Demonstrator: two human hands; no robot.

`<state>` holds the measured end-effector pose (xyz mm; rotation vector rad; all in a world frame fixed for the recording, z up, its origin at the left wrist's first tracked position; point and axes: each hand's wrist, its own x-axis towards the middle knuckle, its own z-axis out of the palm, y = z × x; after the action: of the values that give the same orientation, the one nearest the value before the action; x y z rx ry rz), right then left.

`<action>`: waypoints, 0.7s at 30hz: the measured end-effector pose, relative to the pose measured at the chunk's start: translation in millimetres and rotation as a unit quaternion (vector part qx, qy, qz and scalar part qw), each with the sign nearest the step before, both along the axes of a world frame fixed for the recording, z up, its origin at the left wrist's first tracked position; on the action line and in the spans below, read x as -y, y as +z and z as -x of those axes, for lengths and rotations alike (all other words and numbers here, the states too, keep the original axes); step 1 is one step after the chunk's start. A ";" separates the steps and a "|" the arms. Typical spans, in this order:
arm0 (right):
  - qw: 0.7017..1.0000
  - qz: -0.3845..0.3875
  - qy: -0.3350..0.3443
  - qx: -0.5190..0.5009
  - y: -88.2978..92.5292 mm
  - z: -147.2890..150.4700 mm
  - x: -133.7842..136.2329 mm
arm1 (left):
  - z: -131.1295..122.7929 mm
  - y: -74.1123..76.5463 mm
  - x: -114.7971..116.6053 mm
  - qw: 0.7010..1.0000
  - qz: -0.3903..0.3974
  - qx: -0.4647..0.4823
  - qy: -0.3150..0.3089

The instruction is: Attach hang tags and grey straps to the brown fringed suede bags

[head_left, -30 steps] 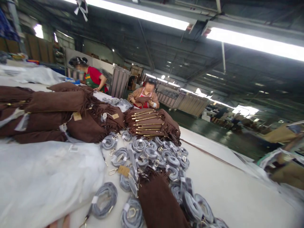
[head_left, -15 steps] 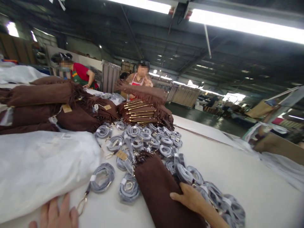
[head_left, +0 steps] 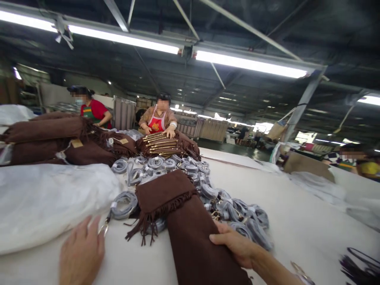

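Observation:
A dark brown fringed bag (head_left: 196, 237) lies lengthwise before me, its fringed upper part (head_left: 163, 192) spread to the left over the straps. My right hand (head_left: 233, 243) grips its right edge, thumb on top and fingers tucked partly out of sight. On the white tabletop, my left hand (head_left: 81, 251) has its fingers stretched forward, slightly blurred. Its fingertips are beside the gold clip (head_left: 103, 228) of a coiled grey wrapped strap (head_left: 124, 206); I cannot tell whether they touch. More coiled straps (head_left: 234, 211) lie heaped behind and to the right of the bag.
White plastic wrapping (head_left: 53, 202) covers the table's left side. Behind it are piled brown bags (head_left: 44, 130) with tags. A stack of bags with gold zips (head_left: 162, 144) stands at the far end, under a co-worker's hands (head_left: 170, 130). Dark cords (head_left: 360, 265) lie at lower right.
The bag's fringed upper part now spreads left over the straps. My left hand has moved forward to the clip. The far co-worker's lifted bag is down on the stack. My view has turned right.

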<state>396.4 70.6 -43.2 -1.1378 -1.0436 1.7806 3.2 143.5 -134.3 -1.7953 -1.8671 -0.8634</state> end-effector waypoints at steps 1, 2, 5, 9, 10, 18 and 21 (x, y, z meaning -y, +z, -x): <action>1.000 -0.012 -0.003 0.002 -0.3 3.3 11.1 | 0.1 -3.3 -1.3 0.999 -0.008 -0.006 -0.051; 1.000 -0.023 -0.002 0.007 0.1 6.5 22.9 | -1.3 -6.4 -2.4 0.995 -0.011 -0.010 -0.099; 0.998 -0.036 0.011 0.042 2.8 14.5 60.4 | -21.5 -6.6 -0.2 0.981 0.002 -0.017 -0.194; 0.994 -0.039 0.025 0.104 8.4 19.5 103.2 | -78.6 19.4 13.3 0.950 0.169 0.004 -0.261; 0.992 -0.042 0.030 0.111 12.6 19.4 111.9 | -91.9 27.5 16.2 0.940 0.222 0.027 -0.258; 0.982 -0.094 0.069 0.148 95.5 -5.3 139.5 | -115.7 88.0 40.3 0.862 0.284 0.113 -0.404; 0.978 -0.141 0.070 0.135 120.1 -12.1 134.1 | -102.5 120.8 69.1 0.758 0.343 0.210 -0.514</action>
<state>408.6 -63.5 76.9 -1.1711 -1.5196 1.5454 105.7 74.4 -13.5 -3.4961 -1.3611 -1.0240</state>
